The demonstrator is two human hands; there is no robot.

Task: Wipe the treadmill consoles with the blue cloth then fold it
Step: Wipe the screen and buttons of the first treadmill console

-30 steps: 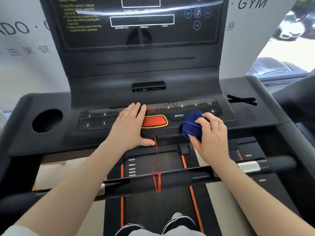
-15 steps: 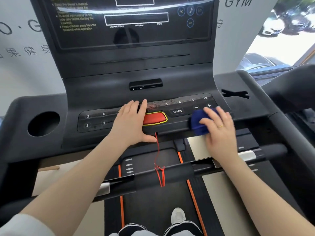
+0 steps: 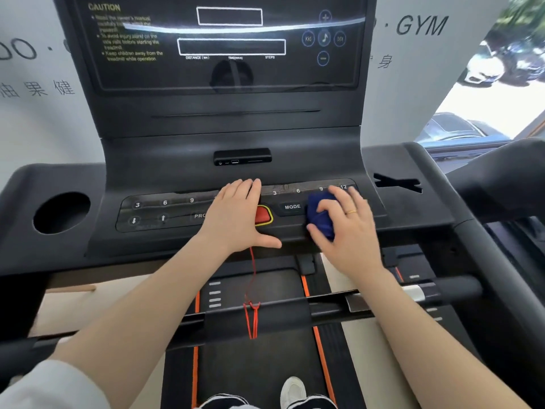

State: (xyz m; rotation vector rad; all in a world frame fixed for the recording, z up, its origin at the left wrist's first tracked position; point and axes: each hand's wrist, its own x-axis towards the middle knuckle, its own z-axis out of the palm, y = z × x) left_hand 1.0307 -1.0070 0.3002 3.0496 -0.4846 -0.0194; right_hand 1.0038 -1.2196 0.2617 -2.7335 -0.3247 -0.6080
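right hand (image 3: 346, 228) grips the bunched blue cloth (image 3: 321, 215) on the console (image 3: 295, 169) at center right, seemingly pressing; left hand (image 3: 236, 216) lies flat, fingers straight.

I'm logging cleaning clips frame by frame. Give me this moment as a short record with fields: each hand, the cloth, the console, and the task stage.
left hand: flat on the console, fingers straight, partly covering the red stop button
right hand: grips the bunched blue cloth, wears a ring
blue cloth: pressed on the button strip just right of the MODE button
console: black, screen dark, red safety cord hanging below
task stage: wiping under way; cloth not yet folded
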